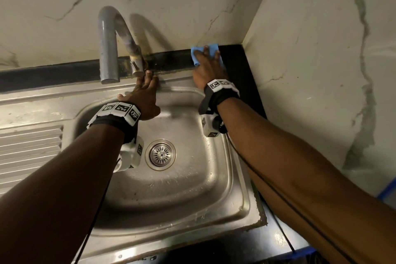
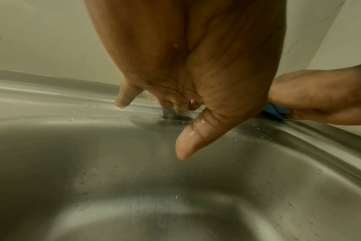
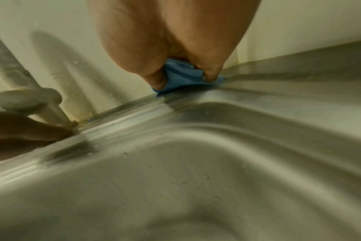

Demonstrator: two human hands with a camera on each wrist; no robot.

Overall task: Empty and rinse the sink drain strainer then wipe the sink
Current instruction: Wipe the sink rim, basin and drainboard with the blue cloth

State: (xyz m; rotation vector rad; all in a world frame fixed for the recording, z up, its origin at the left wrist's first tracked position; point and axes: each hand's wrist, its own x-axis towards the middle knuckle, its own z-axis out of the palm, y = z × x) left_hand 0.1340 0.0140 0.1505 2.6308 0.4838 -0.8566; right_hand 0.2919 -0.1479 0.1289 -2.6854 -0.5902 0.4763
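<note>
The round metal strainer (image 1: 160,154) sits in the drain of the steel sink (image 1: 192,197). My right hand (image 1: 209,64) presses a blue cloth (image 1: 203,50) onto the black ledge behind the sink's back right corner. In the right wrist view the cloth (image 3: 181,78) bunches between thumb and fingers. My left hand (image 1: 145,87) reaches to the foot of the grey tap (image 1: 108,45). Its fingertips (image 2: 175,106) touch the tap's base, while the wet thumb (image 2: 194,138) hangs free over the basin. Water drops dot the sink rim (image 2: 72,119).
A ribbed draining board (image 1: 30,146) lies left of the basin. Marble-patterned wall tiles (image 1: 321,49) close in behind and on the right. The tap lever (image 3: 27,99) juts out above my left fingers. A black counter strip (image 1: 246,75) runs along the sink's right side.
</note>
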